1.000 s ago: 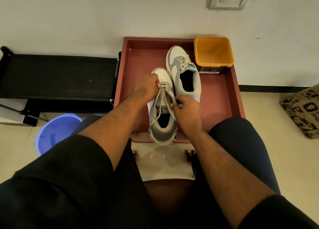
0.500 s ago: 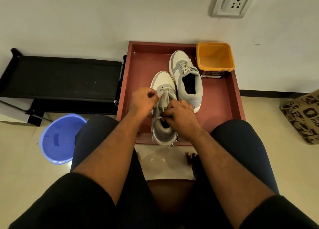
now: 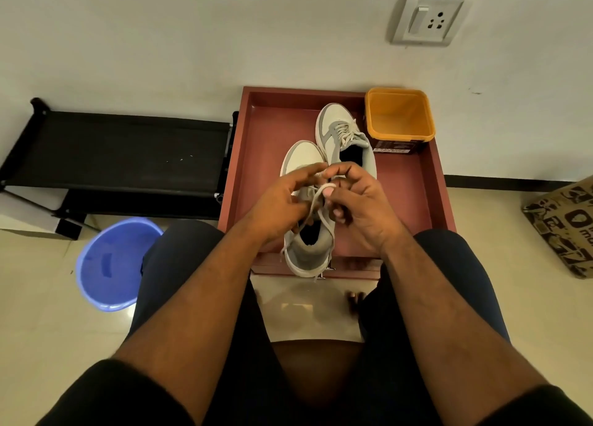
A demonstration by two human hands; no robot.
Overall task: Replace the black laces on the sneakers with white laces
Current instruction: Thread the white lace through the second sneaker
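Note:
Two grey and white sneakers lie in a reddish-brown tray. The near sneaker points away from me, its heel over the tray's front edge. Its white lace runs up from the eyelets to both hands. My left hand pinches one strand above the tongue. My right hand holds a loop of the lace between thumb and fingers. The far sneaker lies behind, white lace tied. No black lace is visible.
An orange square tub stands in the tray's back right corner. A black low rack sits to the left by the wall, a blue bucket on the floor beside my left knee. A printed cardboard box is at the right.
Both hands have lifted from the sneaker's eyelets and come together above the tongue, now forming a loop in the white lace. The view has tilted down a little.

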